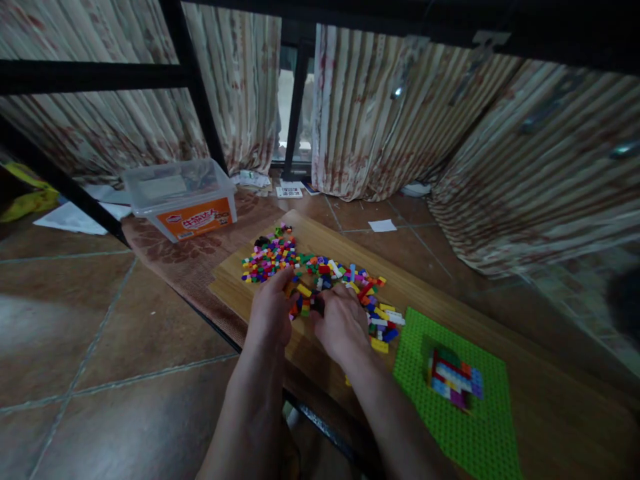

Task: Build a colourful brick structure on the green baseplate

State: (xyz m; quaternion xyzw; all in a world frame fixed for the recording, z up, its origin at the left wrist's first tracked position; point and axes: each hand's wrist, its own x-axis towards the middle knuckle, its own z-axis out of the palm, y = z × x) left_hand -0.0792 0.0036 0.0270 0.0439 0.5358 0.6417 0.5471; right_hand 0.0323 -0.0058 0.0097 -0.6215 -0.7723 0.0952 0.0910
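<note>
A heap of small coloured building bricks (280, 257) is spread over a wooden board (235, 273). Both hands rest in the near edge of the heap, backs up, fingers curled among the bricks. My left hand (270, 310) has its fingers bent over a few pieces near a yellow brick (304, 291). My right hand (341, 320) sits beside it, fingertips curled down into the pile; what either hand pinches is hidden. To the right lies a green baseplate (465, 427) with a small multicoloured brick build (453, 380) on it.
A clear plastic tub with an orange label (181, 197) stands on a patterned mat behind the board. Black metal frame bars (190, 73) cross the upper left. Striped curtains (400, 113) hang behind. Papers lie on the tiled floor (75, 320).
</note>
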